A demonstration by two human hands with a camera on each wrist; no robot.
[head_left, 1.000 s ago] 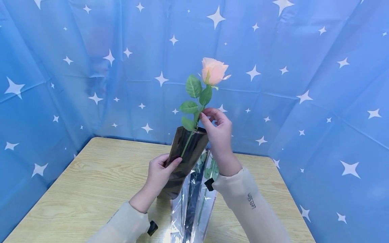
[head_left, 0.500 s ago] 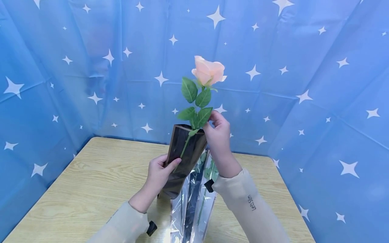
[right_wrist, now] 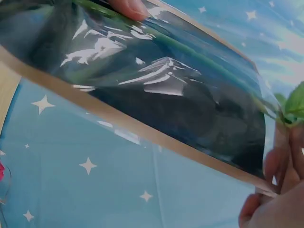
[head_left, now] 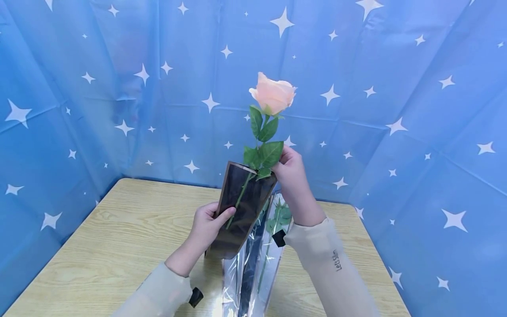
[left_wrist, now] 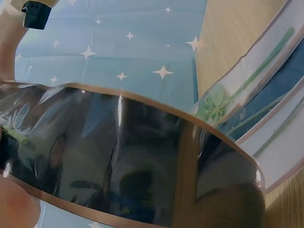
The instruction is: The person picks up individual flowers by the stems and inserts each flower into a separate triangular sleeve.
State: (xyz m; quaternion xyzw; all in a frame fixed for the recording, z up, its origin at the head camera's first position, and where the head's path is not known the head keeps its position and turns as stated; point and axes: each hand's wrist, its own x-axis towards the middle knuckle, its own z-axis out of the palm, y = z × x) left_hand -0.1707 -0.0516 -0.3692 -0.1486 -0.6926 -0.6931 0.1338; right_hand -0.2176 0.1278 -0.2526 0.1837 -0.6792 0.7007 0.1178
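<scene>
A pale pink rose (head_left: pixel 273 94) stands above a black flower sleeve (head_left: pixel 241 211) with a clear front and brown edges. Its green stem (head_left: pixel 242 193) runs down inside the sleeve, while the leaves (head_left: pixel 271 153) stay mostly above the rim. My left hand (head_left: pixel 207 229) grips the sleeve at its left side, thumb across the front; its other fingers are hidden behind. At the upper right corner, my right hand (head_left: pixel 293 185) pinches the sleeve's edge, partly covered by a leaf. The right wrist view shows those fingers (right_wrist: pixel 273 164) at the sleeve's mouth.
Clear-wrapped flower stems (head_left: pixel 277 220) lie on the wooden table (head_left: pixel 138 237) under and right of the sleeve. A blue star-patterned curtain (head_left: pixel 166 105) surrounds the table at the back and sides. A bit of red (right_wrist: pixel 1 172) shows at the right wrist view's left edge.
The rose has turned and its lower leaves now meet the sleeve's rim. My right hand has gone from the stem to the sleeve's right edge, drawing the mouth wider. My left hand keeps its grip.
</scene>
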